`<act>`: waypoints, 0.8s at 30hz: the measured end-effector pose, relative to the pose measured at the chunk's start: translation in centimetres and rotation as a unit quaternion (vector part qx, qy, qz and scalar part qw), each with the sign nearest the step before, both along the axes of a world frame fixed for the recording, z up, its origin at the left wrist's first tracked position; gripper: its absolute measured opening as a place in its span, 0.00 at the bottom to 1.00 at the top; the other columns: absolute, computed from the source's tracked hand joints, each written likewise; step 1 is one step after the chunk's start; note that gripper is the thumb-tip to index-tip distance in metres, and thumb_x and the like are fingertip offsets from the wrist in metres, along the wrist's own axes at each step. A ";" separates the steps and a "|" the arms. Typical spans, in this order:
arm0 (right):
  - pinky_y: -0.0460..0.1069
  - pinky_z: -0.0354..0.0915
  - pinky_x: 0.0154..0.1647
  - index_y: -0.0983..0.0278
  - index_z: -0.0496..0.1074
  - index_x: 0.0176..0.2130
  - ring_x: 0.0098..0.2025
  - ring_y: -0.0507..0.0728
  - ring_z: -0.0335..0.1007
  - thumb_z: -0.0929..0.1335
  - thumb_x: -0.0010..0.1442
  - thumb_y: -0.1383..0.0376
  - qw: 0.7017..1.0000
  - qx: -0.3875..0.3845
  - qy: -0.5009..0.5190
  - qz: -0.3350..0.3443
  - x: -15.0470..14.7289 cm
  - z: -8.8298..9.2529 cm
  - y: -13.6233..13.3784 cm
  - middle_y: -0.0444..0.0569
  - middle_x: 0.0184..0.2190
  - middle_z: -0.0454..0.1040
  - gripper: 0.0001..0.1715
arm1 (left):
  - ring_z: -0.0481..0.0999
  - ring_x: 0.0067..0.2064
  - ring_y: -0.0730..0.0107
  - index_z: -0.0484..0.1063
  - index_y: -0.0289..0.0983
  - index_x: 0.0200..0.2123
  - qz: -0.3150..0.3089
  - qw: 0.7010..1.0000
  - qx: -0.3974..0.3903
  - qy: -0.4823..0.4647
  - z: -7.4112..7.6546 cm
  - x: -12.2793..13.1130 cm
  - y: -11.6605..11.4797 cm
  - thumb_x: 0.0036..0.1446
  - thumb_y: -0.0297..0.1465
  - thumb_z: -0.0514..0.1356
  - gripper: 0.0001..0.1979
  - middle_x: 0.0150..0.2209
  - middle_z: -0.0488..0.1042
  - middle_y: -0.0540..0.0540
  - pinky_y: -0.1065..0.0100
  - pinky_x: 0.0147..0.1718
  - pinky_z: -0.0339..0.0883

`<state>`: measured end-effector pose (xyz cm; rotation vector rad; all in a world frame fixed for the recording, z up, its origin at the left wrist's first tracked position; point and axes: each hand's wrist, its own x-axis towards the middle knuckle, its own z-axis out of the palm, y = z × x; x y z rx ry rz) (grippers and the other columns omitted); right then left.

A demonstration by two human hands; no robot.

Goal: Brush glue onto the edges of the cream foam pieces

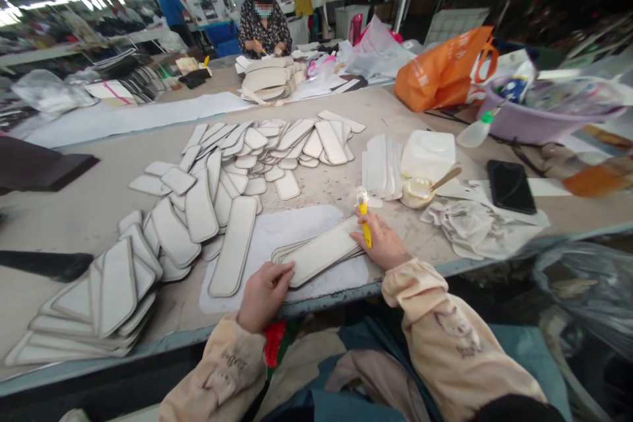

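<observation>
My right hand [384, 244] is closed round a small brush [366, 231] with a yellow handle, its pale bristles pointing up and away. The fingers of that hand also touch the far right end of a long white rounded panel [324, 252]. This panel lies on top of a short, fanned stack of similar panels, near the table's front edge. At the stack's left end, my left hand [264, 293] has curled fingers, with thumb and forefinger pinching the panel's edge. A single long panel [233, 247] rests just to the left on a white sheet [316, 216].
Many loose panels [202, 204] spread over the table's left and middle. A white jug [428, 155], glue cup [418, 191], phone [511, 186] and crumpled cloth [469, 227] lie right. Beyond are an orange bag [440, 72], a purple basin [548, 120] and a seated person [264, 30].
</observation>
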<state>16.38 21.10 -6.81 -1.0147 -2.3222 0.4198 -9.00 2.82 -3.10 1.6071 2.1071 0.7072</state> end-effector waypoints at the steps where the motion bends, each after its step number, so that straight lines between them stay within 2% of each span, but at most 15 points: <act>1: 0.61 0.68 0.52 0.60 0.62 0.47 0.55 0.62 0.69 0.67 0.60 0.60 1.000 -0.002 -0.001 -0.001 0.0 0.1 0.0 0.56 0.52 0.72 0.16 | 0.77 0.36 0.66 0.78 0.41 0.43 -0.009 1.000 -0.015 0.008 0.5 -0.1 0.0 0.60 0.37 0.56 0.14 0.33 0.76 0.46 0.67 0.37 0.69; 3: 0.60 0.68 0.51 0.60 0.62 0.46 0.54 0.62 0.70 0.67 0.60 0.60 1.000 -0.007 -0.003 -0.005 0.0 0.3 -0.1 0.56 0.53 0.72 0.16 | 0.77 0.35 0.64 0.78 0.40 0.45 -0.006 0.998 -0.035 0.054 1.9 -0.1 0.3 0.61 0.37 0.55 0.15 0.33 0.77 0.45 0.65 0.37 0.70; 5: 0.60 0.68 0.52 0.60 0.62 0.46 0.53 0.62 0.70 0.67 0.61 0.59 1.000 -0.013 -0.006 -0.010 0.0 0.3 -0.1 0.56 0.53 0.71 0.15 | 0.77 0.37 0.60 0.76 0.38 0.48 -0.006 0.993 -0.010 0.117 3.3 0.7 1.3 0.62 0.38 0.52 0.18 0.35 0.77 0.42 0.62 0.38 0.70; 7: 0.59 0.67 0.52 0.60 0.62 0.46 0.52 0.62 0.71 0.67 0.61 0.59 1.000 -0.016 -0.007 -0.012 0.0 0.2 -0.1 0.56 0.54 0.71 0.15 | 0.76 0.47 0.55 0.73 0.36 0.53 -0.055 0.986 0.045 0.151 4.2 2.5 2.9 0.63 0.39 0.51 0.21 0.44 0.77 0.38 0.59 0.47 0.68; 10: 0.59 0.68 0.51 0.61 0.62 0.45 0.52 0.63 0.72 0.66 0.62 0.58 1.000 -0.012 -0.005 -0.010 0.0 0.0 0.0 0.56 0.53 0.72 0.15 | 0.61 0.64 0.49 0.63 0.32 0.61 -0.163 0.971 0.061 0.164 3.9 6.1 5.6 0.62 0.43 0.52 0.29 0.61 0.65 0.34 0.53 0.59 0.58; 13: 0.58 0.68 0.51 0.61 0.62 0.46 0.52 0.63 0.71 0.65 0.62 0.57 1.000 -0.005 -0.002 -0.007 0.1 -0.1 0.1 0.56 0.53 0.72 0.14 | 0.54 0.67 0.47 0.56 0.28 0.63 -0.182 0.963 0.007 0.199 2.2 9.0 6.5 0.61 0.47 0.51 0.35 0.66 0.57 0.31 0.47 0.62 0.52; 15: 0.58 0.68 0.51 0.61 0.62 0.46 0.52 0.63 0.71 0.65 0.63 0.58 1.000 -0.004 -0.005 -0.009 0.2 -0.1 0.1 0.56 0.54 0.72 0.14 | 0.50 0.68 0.48 0.53 0.26 0.64 -0.180 0.957 -0.003 0.227 1.1 9.7 5.7 0.61 0.49 0.50 0.39 0.67 0.52 0.31 0.47 0.63 0.49; 18: 0.57 0.68 0.51 0.61 0.62 0.48 0.52 0.64 0.71 0.65 0.63 0.58 1.000 -0.009 -0.008 -0.004 0.4 -0.4 0.1 0.55 0.53 0.72 0.16 | 0.45 0.70 0.51 0.50 0.26 0.66 -0.175 0.950 -0.006 0.257 0.1 8.7 3.1 0.60 0.51 0.50 0.41 0.69 0.47 0.33 0.48 0.65 0.46; 22: 0.58 0.67 0.53 0.61 0.62 0.48 0.53 0.64 0.70 0.66 0.61 0.57 0.999 -0.030 0.013 0.001 0.1 -1.3 0.6 0.55 0.54 0.71 0.18 | 0.43 0.70 0.50 0.50 0.26 0.66 -0.181 0.945 -0.044 0.268 0.1 6.0 -0.3 0.60 0.48 0.52 0.40 0.69 0.46 0.34 0.48 0.65 0.45; 24: 0.59 0.66 0.53 0.60 0.63 0.48 0.53 0.65 0.70 0.66 0.61 0.58 0.999 -0.048 0.018 -0.008 0.1 -1.1 0.5 0.54 0.53 0.71 0.17 | 0.44 0.70 0.49 0.50 0.26 0.66 -0.190 0.945 -0.051 0.263 0.5 5.4 -1.3 0.60 0.46 0.54 0.39 0.69 0.47 0.34 0.48 0.65 0.47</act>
